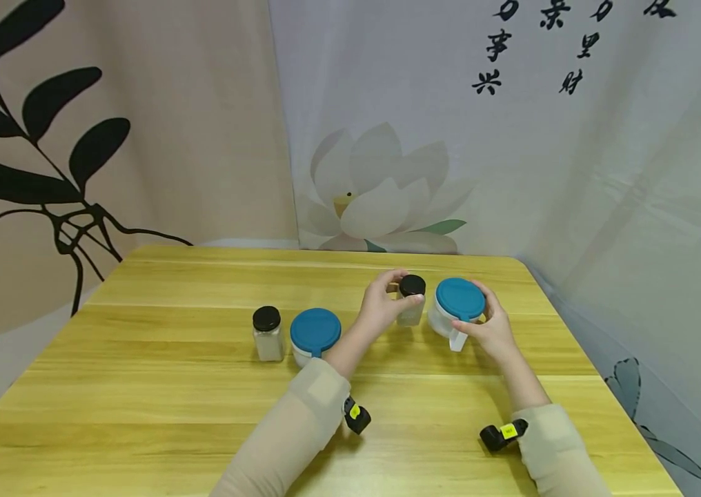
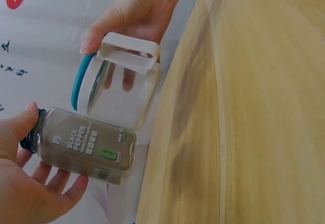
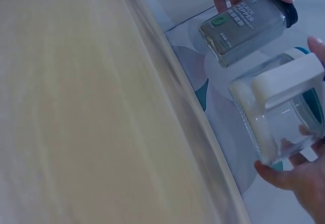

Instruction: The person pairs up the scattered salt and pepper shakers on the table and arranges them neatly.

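My left hand [image 1: 380, 304] grips a small clear bottle [image 2: 86, 145] labelled black pepper, with its thumb and fingers near the black cap [image 1: 412, 285]. To its right, my right hand [image 1: 493, 330] holds a clear glass jar [image 3: 279, 107] with a blue lid [image 1: 460, 299] and a white handle [image 2: 128, 52]. Its fingers wrap the jar's side, and the handle points toward me in the head view. The bottle and jar are side by side, apparently lifted off the table. Both lids are on.
A second black-capped bottle [image 1: 268, 335] stands on the wooden table [image 1: 139, 400] at left. Beside it is another blue-lidded jar [image 1: 316, 331], partly hidden behind my left forearm. Printed cloth [image 1: 381, 172] hangs behind the table's far edge.
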### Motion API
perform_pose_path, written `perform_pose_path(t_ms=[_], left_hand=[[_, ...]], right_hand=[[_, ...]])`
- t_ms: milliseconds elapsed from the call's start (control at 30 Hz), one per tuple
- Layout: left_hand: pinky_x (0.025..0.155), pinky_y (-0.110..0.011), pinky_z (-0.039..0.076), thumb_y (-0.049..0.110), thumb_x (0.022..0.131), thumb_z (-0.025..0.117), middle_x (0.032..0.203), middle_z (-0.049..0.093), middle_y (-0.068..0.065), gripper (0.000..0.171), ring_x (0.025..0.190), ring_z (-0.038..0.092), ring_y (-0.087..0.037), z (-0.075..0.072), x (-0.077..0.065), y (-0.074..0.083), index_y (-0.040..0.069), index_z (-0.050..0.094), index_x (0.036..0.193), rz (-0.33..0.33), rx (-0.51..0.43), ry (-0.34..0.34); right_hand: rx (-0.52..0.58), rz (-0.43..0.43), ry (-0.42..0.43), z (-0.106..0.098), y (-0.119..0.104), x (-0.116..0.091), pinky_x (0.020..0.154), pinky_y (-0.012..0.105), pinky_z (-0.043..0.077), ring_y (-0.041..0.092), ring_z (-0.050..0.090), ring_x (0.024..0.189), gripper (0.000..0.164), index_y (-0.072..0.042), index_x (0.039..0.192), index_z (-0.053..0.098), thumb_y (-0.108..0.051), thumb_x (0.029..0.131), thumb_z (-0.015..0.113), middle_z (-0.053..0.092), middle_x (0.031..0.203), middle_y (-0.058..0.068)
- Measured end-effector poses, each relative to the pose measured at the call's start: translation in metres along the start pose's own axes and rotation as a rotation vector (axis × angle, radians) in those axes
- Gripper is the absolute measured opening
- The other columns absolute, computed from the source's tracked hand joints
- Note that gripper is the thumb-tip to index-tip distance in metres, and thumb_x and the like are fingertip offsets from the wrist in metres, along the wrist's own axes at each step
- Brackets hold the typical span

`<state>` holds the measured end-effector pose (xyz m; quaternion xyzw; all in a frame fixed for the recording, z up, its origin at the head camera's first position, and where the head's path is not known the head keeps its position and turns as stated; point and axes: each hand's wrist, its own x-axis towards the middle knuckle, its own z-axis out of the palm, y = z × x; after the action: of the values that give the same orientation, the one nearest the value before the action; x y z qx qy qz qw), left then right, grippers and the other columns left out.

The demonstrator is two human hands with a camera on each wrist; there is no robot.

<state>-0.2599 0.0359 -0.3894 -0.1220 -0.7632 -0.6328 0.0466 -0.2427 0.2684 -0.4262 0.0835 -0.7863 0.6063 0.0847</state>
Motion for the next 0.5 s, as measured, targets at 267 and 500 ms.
perform_pose_path(t_ms=[267,500], left_hand=[[0.082,-0.039,0.050,0.016,0.078,0.081,0.116,0.059,-0.007,0.046,0.102,0.056,-0.026,-0.003,-0.006,0.002,0.011,0.063,0.120,0.014,0.013,-0.016],[0.078,-0.035,0.051,0.016,0.078,0.081,0.116,0.059,-0.007,0.049,0.101,0.056,-0.026,-0.003,-0.011,0.002,0.009,0.062,0.123,0.027,0.023,-0.028]], right_hand=[[0.023,-0.016,-0.006,0.000,-0.005,-0.004,0.101,0.061,0.030,0.036,0.034,0.129,0.088,-0.005,0.149,0.026,0.007,0.077,0.075,0.036,0.145,0.021],[0.024,-0.030,-0.006,0.001,-0.005,-0.006,0.101,0.062,0.029,0.035,0.035,0.128,0.086,-0.005,0.147,0.030,0.007,0.076,0.076,0.038,0.142,0.022]])
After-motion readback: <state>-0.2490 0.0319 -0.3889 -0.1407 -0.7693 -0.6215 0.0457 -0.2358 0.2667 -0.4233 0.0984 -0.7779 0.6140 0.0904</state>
